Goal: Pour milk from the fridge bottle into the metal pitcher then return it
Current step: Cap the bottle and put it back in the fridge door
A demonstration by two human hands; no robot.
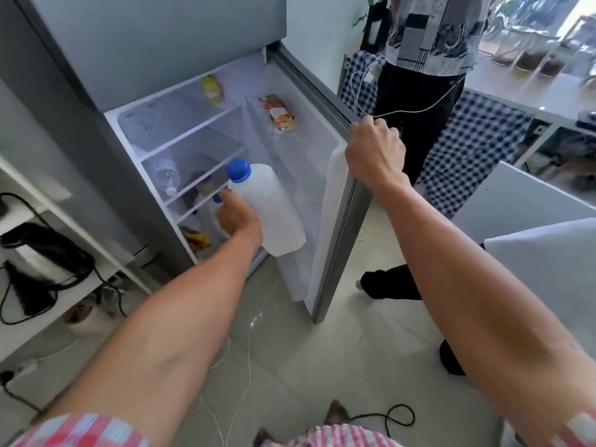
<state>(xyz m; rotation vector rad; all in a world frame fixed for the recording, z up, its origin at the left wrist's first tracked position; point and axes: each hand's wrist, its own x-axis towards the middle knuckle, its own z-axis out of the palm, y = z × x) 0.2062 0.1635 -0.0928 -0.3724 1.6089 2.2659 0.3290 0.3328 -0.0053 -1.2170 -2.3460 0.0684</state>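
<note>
Gripping the milk bottle (271, 214) around its body, my left hand (237, 217) holds it tilted, blue cap (239, 170) up, in the open fridge (180, 137) doorway in front of the lower shelves. My right hand (375, 150) is clenched over the top edge of the fridge door (335, 227), holding it open. I see no metal pitcher in view. I judge the risks this way: a one-handed hold on a smooth, probably cold bottle could slip, and the cap could knock a shelf edge. Another person (422, 91) stands just behind the door, so swinging it wider could hit them.
</note>
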